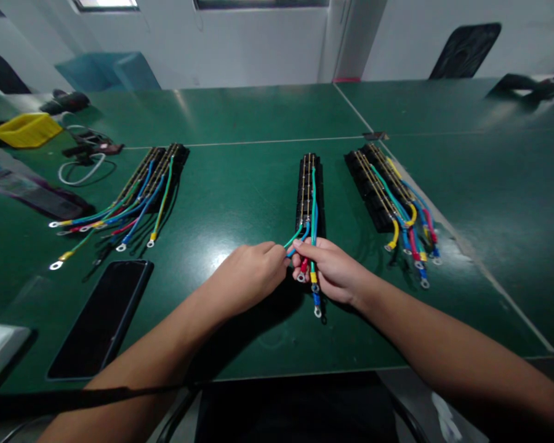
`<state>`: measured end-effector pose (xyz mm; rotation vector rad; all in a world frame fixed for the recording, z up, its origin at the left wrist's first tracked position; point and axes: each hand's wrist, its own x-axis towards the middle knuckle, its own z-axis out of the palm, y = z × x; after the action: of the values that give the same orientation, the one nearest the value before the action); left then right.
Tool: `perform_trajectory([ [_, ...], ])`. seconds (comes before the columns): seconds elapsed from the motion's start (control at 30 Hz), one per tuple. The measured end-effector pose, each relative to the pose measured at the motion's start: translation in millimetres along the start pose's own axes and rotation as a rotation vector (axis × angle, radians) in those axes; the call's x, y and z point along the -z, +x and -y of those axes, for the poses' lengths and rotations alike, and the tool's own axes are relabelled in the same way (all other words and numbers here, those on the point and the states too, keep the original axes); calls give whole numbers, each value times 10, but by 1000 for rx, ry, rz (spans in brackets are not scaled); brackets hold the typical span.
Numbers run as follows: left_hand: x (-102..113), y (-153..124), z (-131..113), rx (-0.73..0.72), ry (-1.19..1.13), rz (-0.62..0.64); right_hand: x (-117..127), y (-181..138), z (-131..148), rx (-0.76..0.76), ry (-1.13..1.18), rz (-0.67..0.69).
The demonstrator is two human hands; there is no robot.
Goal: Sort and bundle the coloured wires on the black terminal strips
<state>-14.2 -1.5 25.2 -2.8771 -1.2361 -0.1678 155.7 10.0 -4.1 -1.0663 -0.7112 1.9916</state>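
In front of me lies a long black terminal block (pixel 307 187) with brass-coloured strips and several green and blue wires (pixel 314 203) at its near end. My left hand (pixel 253 271) is closed around the ends of a green and a blue wire on the left side; their tips are hidden in my fingers. My right hand (pixel 327 264) pinches the blue wire close to my left fingers. Past its fingers hang a red-sleeved ring terminal (pixel 302 271) and blue- and yellow-sleeved ring terminals (pixel 317 304).
Two wired terminal blocks (pixel 369 191) lie to the right, and another pair (pixel 154 175) to the left with their wires fanned out. A phone (pixel 102 320) rests at front left. A yellow bin (pixel 26 130) and a white cable (pixel 80 172) are farther back.
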Motion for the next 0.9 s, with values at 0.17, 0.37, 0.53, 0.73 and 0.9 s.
perform_trajectory([
  [0.17, 8, -6, -13, 13, 2, -1, -7, -8, 5, 0, -27, -9],
  [0.37, -10, -12, -16, 21, 4, -21, 0, 0, -13, 14, -9, -1],
  [0.53, -15, 2, -3, 32, -58, -33, -4, 3, -15, 13, -23, 5],
  [0.73, -31, 0, 18, 88, -175, -136, -20, -14, -42, 53, -30, -72],
  [0.9, -4, 8, 25, 98, -223, -85, -11, -18, -40, 60, -45, -47],
])
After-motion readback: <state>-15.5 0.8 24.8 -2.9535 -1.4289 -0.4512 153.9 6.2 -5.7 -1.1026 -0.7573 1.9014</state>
